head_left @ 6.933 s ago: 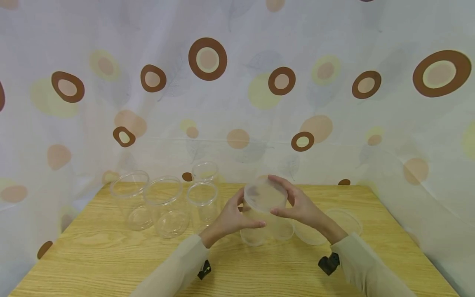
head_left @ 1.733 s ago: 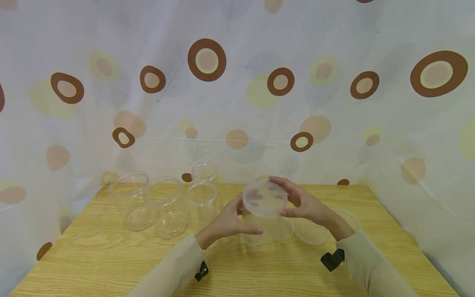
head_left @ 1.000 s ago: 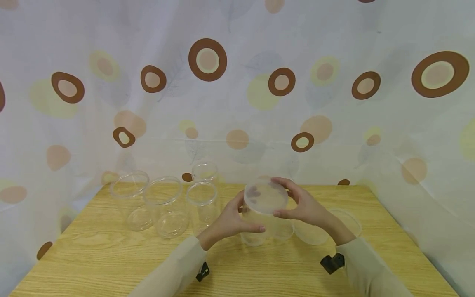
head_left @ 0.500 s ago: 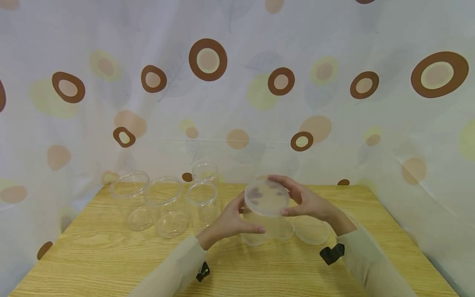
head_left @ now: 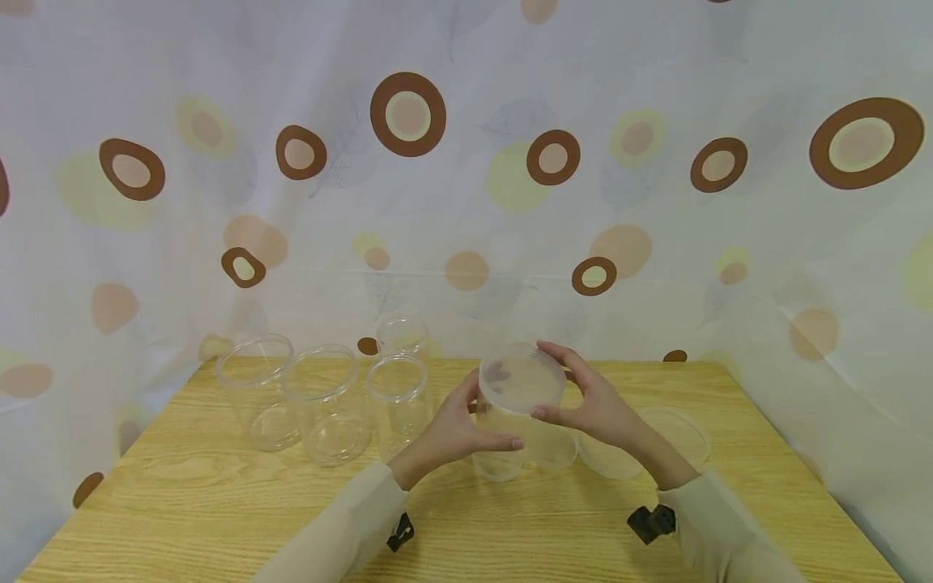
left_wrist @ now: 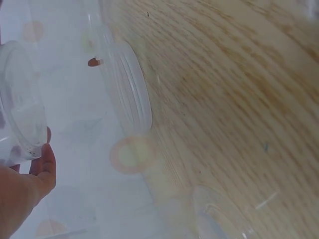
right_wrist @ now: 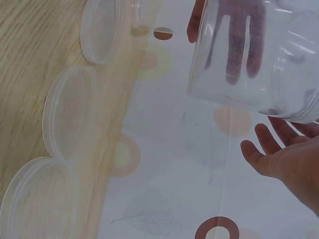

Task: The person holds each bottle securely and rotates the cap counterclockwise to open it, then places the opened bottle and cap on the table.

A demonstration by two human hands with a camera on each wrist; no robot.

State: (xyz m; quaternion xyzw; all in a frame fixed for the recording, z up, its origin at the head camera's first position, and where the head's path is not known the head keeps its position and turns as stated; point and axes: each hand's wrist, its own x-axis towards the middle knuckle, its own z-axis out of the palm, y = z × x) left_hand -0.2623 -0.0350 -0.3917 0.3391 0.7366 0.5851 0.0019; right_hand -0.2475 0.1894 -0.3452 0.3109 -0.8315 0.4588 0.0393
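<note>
Above the table a clear plastic jar (head_left: pixel 503 421) is held with a frosted round lid (head_left: pixel 522 379) on its top. My left hand (head_left: pixel 450 437) grips the jar's side, thumb in front and fingers round the back. In the right wrist view, those fingers show through the wall of the jar (right_wrist: pixel 224 92). My right hand (head_left: pixel 598 409) holds the lid's right edge between thumb and fingers. Its other fingers (right_wrist: pixel 266 139) are partly spread beside the rim. The left wrist view shows part of my left hand (left_wrist: pixel 22 194) against the jar (left_wrist: pixel 25 109).
Several open clear jars stand at the left, among them a wide one (head_left: pixel 321 385) and a narrower one (head_left: pixel 397 389). Flat round lids lie on the wooden table (head_left: pixel 466 534) below and right of my hands, such as a lid (head_left: pixel 681 429). A patterned curtain (head_left: pixel 466 202) hangs behind.
My right thumb and fingers shift back and forth round the lid's edge; since half a second ago the thumb has moved left. The left hand keeps its grip on the jar, nearly still.
</note>
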